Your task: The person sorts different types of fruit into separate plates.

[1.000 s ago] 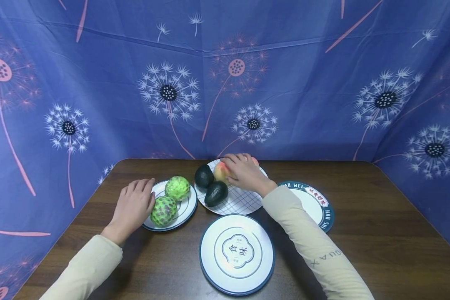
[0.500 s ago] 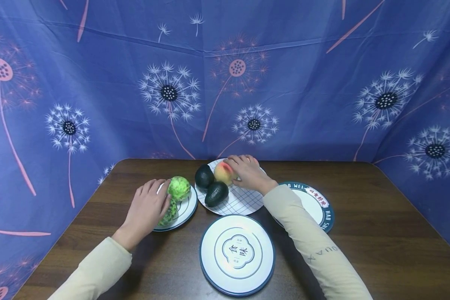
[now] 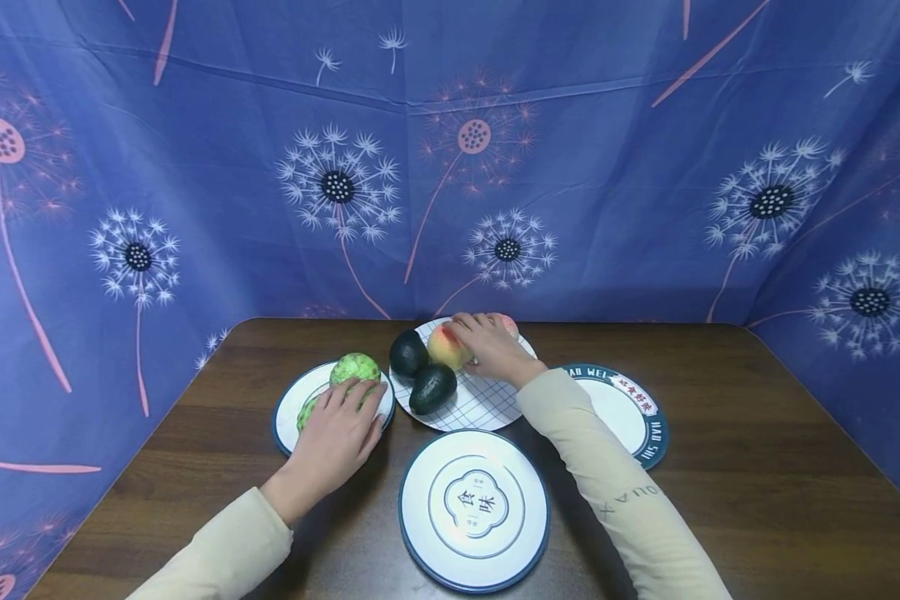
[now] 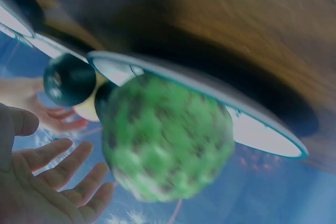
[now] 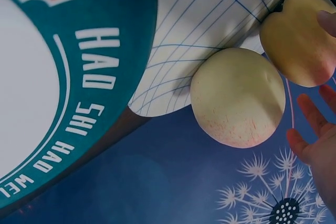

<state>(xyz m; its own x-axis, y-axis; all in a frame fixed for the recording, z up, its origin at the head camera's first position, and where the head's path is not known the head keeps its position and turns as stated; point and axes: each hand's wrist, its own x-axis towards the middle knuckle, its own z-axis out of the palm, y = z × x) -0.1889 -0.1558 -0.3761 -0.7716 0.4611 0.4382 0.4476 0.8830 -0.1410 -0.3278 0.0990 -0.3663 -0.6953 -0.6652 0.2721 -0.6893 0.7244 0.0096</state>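
Observation:
Two green knobbly custard apples [image 3: 355,367] sit on a blue-rimmed white plate [image 3: 288,408] at the left. My left hand [image 3: 337,433] reaches over that plate and hides most of the nearer one. In the left wrist view its fingers are spread loosely beside a custard apple [image 4: 168,137]. At the back, my right hand [image 3: 498,350] is over the checked plate [image 3: 495,404]. Its thumb overlaps a yellow-red peach [image 5: 299,38] in the right wrist view, while the fingers stand apart below it. A paler peach [image 5: 236,98] lies beside it.
Two dark avocados [image 3: 432,388] share the checked plate with the peaches. A white plate with a dark blue rim [image 3: 474,575] lies at the front middle. Another plate with a lettered teal rim [image 3: 654,433] is partly under the right forearm. A blue curtain [image 3: 607,208] hangs behind the table.
My left hand has moved right and toward me, across the custard apples, baring the plate's left side. The right hand has shifted only slightly, showing more of the yellow-red peach.

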